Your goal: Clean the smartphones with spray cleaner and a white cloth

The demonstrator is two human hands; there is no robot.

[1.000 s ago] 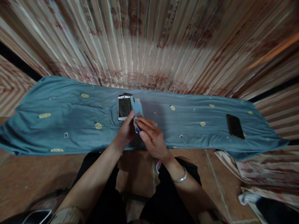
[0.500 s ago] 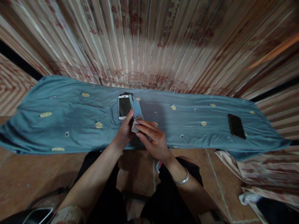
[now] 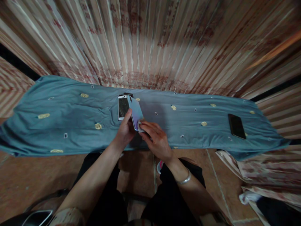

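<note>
My left hand (image 3: 124,133) grips the lower end of a pale blue phone (image 3: 134,112), back side up and tilted above the teal cloth (image 3: 70,122). Against the phone's lower edge, my right hand (image 3: 156,139) presses a small light wipe (image 3: 140,126) with its fingertips. A white phone (image 3: 122,107) with a dark screen lies flat on the cloth just left of the held one. Behind the two phones a dark object (image 3: 125,94) shows only its edge.
A black phone (image 3: 236,126) lies on the cloth far right. Striped patterned fabric (image 3: 150,40) hangs behind the cloth. Folded patterned cloth (image 3: 263,179) lies at the lower right on the tiled floor (image 3: 30,175). My dark-trousered knees (image 3: 141,201) are below, and a shiny object (image 3: 37,217) at bottom left.
The pale blue phone has been tipped from nearly edge-on to show its broad back. My right hand with the wipe has shifted slightly along its lower edge.
</note>
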